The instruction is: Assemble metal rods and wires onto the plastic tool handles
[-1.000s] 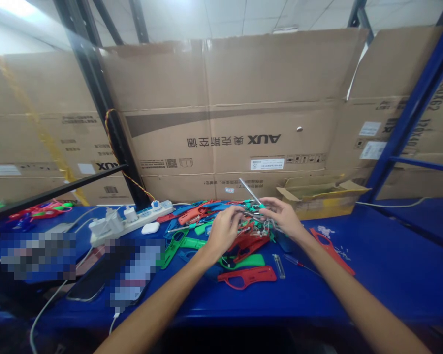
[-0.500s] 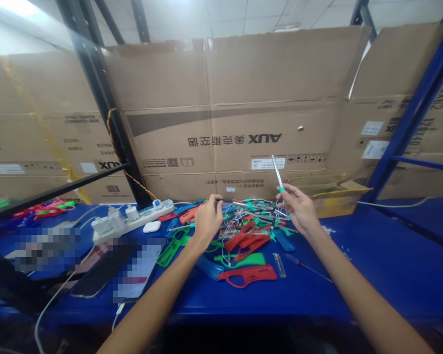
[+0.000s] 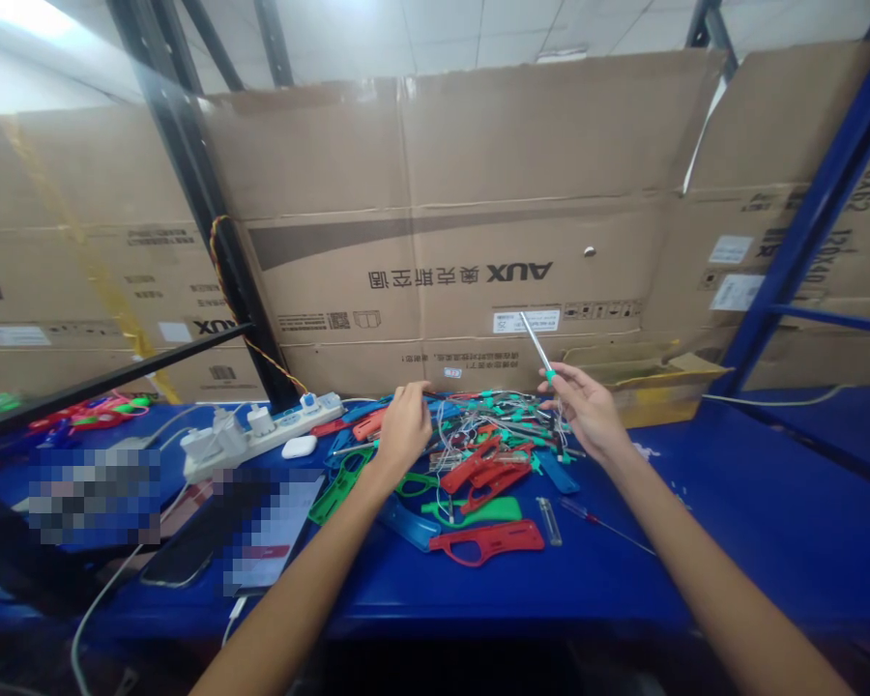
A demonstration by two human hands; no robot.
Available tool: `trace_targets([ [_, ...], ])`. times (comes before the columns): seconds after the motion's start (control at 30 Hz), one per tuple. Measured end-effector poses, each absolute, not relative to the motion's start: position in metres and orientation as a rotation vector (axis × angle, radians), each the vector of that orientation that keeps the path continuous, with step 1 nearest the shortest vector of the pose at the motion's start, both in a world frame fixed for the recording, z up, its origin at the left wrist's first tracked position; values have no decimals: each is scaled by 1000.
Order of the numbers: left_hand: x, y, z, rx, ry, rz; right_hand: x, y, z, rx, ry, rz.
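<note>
My right hand (image 3: 587,414) pinches a silvery metal tube (image 3: 536,343) by its green end, as on a long-neck lighter. The tube points up and to the left, with thin wires hanging below the fingers. My left hand (image 3: 404,430) is over the left side of a pile of metal tubes with green ends (image 3: 507,411), its back towards me. Its index finger reaches right; the other fingers are mostly hidden. Nearer me lie a red lighter handle shell (image 3: 497,541), a green lighter handle shell (image 3: 489,510), a blue shell (image 3: 410,527) and a small clear tank (image 3: 549,522).
A screwdriver (image 3: 609,527) lies right of the shells on the blue table (image 3: 739,551). At left are a power strip (image 3: 275,430), a white earbud case (image 3: 300,446), phones (image 3: 275,541) and cables. An open carton (image 3: 659,391) stands behind my right hand, against upright cardboard (image 3: 406,145).
My left hand has shifted slightly left, and the dark thing at its fingertips no longer shows. The tube in my right hand has tipped further left and a little lower.
</note>
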State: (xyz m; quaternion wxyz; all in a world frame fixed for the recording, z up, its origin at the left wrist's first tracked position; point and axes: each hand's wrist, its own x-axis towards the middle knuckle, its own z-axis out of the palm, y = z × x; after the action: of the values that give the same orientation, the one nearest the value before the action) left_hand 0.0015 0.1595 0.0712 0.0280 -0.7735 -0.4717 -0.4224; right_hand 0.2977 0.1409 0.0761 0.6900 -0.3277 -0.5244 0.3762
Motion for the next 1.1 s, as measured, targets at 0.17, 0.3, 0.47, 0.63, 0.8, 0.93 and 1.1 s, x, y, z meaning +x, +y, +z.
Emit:
trace_targets([
  [0.17, 32, 130, 70, -2661, -1052, -1151, 282, 124, 82, -685, -1241, 991],
  [0.3, 65, 109, 54, -2835, -821, -1048, 264, 112, 81, -629, -1276, 1080],
  [0.47, 86, 105, 34, -2915, -776, -1109, 254, 105, 80, -586, -1297, 1133],
  [0.63, 80, 110, 34, -2926, -854, -1310, 258, 106, 84, -602, -1285, 1131],
  [0.8, 70, 113, 46, -2917, -944, -1588, 261, 108, 86, -643, -1290, 1096],
  [0.93, 68, 110, 52, -3003, -968, -1704, 256, 107, 83, -672, -1316, 1071],
  [1.1, 68, 109, 49, -3064, -1083, -1821, 250, 110, 78, -678, -1319, 1020],
])
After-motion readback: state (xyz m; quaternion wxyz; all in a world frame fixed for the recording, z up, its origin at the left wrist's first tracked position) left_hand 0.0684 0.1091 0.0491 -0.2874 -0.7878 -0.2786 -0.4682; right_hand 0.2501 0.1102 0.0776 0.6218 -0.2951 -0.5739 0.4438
